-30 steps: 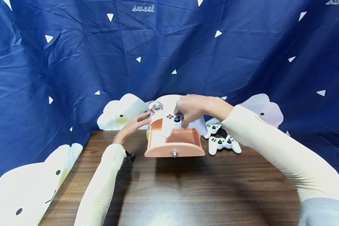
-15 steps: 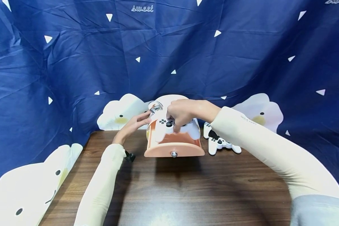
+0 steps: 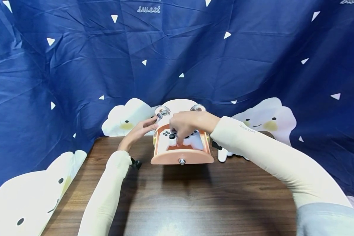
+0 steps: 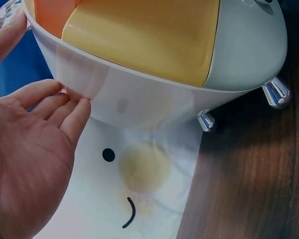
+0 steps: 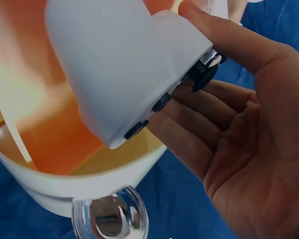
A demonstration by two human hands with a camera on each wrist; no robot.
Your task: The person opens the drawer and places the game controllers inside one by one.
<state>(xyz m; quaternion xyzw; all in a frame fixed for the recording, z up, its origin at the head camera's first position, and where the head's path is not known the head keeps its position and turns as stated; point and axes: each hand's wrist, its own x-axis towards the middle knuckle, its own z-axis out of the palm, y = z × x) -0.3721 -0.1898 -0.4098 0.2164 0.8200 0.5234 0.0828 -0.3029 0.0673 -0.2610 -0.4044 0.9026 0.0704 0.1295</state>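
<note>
Blue cloth (image 3: 162, 78) is hanging behind the white box (image 3: 179, 105), which the loosely outstretched left hand (image 3: 139, 130) is touching while the right hand (image 3: 185, 123) is gripping a controller (image 5: 107, 64) at the drawer (image 3: 168, 158).

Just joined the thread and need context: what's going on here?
A person's right hand grips a white game controller within the opening of a pulled-out orange drawer; whether it touches the bottom can't be told. The left hand rests its fingertips against the side of the white cabinet. Another controller lies on the table to the right, partly hidden by the right sleeve.
</note>
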